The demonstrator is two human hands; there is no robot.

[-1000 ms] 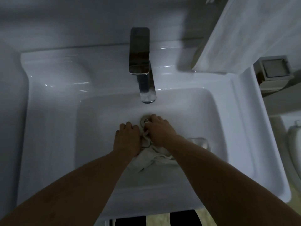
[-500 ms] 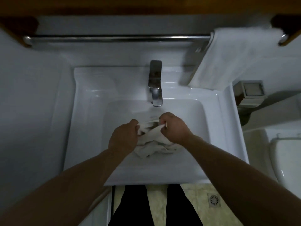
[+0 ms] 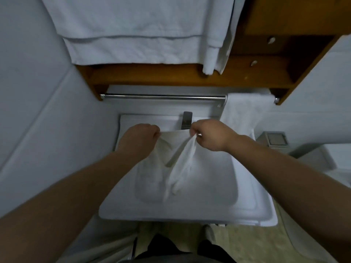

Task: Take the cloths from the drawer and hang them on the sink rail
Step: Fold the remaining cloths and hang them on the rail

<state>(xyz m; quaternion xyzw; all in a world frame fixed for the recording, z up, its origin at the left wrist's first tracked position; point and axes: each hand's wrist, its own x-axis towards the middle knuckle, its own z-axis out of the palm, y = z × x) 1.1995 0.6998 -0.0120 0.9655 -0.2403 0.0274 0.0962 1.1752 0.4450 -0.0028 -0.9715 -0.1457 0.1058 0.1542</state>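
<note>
- Cloth (image 3: 178,158): white, held up over the sink (image 3: 247,207), its top edge stretched between the two hands, the rest hanging down in folds over the basin. A grey strip runs diagonally across the folds; cannot tell whether it is a seam, a shadow or a stain.
- Left hand (image 3: 140,138): fingers curled, pinching the cloth's top left corner. Knuckles face the camera; fingertips hidden behind the fist.
- Right hand (image 3: 210,134): fingers curled, pinching the top right corner, with a bunch of fabric gathered just below the fingers.
- Both hands sit at about the same height, in front of the tap (image 3: 186,120), whose lower part is hidden behind the cloth's top edge.
- Sink rail (image 3: 163,97): chrome bar, horizontal, behind and above the sink, under a wooden shelf unit (image 3: 171,74). Its left and middle stretch is bare.
- Second cloth (image 3: 245,111): white, draped over the right end of the rail, hanging down beside the tap.
- Large white towels (image 3: 133,31): hang above the wooden unit, filling the top of the view; a narrower one (image 3: 216,54) hangs at their right edge.
- Small square holder (image 3: 273,138): stands right of the sink, apart from it.
- Tiled floor (image 3: 237,242) and dark trouser legs (image 3: 161,243) visible below the sink's front edge.
- Drawer: out of view.
</note>
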